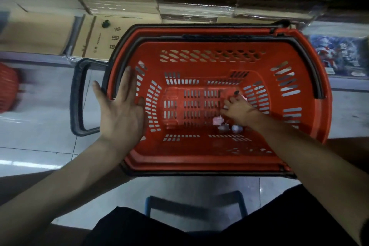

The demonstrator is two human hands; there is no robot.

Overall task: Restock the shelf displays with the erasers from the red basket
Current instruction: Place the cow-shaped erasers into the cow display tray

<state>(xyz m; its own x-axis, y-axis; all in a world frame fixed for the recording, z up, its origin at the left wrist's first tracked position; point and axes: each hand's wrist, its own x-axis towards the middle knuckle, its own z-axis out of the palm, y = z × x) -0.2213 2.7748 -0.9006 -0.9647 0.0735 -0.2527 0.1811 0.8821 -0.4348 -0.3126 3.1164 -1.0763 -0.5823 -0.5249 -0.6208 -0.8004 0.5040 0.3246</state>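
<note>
Reading on carton (pixel 99 36): 英语本 printed sideways, at far left; smaller print blurred.
Red basket (pixel 199 163): far rim close to stacked cartons; black handle (pixel 79 96) juts out left.
Left grip (pixel 121 110): flat, fingers straight, pressing on left rim.
Right grip (pixel 238 111): down on basket floor among erasers (pixel 217 120), fingers curled round a few; pink and dark bits poke out.
Loose erasers: just nearside of that grip, close to near wall.
Room: slotted floor stretches leftward to left wall.
</note>
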